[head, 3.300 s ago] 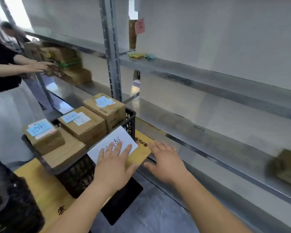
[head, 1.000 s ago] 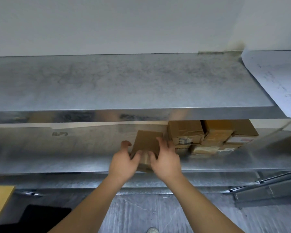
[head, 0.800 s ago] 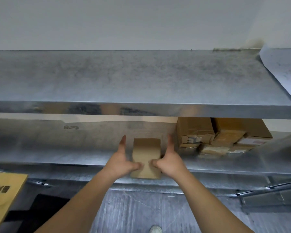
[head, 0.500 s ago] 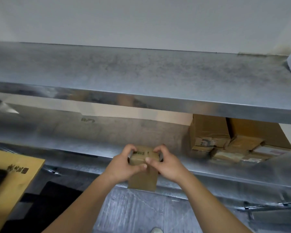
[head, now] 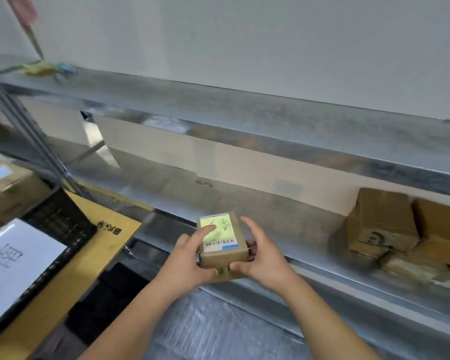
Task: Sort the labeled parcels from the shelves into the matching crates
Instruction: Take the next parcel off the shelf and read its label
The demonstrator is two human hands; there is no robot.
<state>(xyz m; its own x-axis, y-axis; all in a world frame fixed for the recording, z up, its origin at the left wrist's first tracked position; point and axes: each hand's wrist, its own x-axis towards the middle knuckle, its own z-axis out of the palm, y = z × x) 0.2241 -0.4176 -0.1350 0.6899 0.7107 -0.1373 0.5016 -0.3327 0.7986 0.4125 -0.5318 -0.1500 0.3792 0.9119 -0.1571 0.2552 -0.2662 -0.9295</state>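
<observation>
Parcel (head: 222,245), small brown carton, held at lower centre of frame in front of the lower shelf (head: 322,266) edge. Top face carries a green label (head: 220,227) with handwriting and a barcode strip with a blue patch below it.

Left hand (head: 190,261): grip closed round the parcel's left side, thumb under the front face, forefinger lying across the green label. Right hand (head: 263,258): grip on the right side, thumb on the front lower edge, other fingers reaching behind the carton; how tightly they curl cannot be told.

Lower right: stack of brown parcels (head: 400,229) on the same shelf, well apart from the held one. Upper shelf (head: 244,113) runs across mid-frame; blurred yellow and blue bits (head: 47,68) lie at its upper-left end.

Lower left: black crate (head: 63,219) with a white sheet (head: 13,266) bearing large characters, resting on a yellow board (head: 99,250). Brown box (head: 8,190) at left edge, blurred.
</observation>
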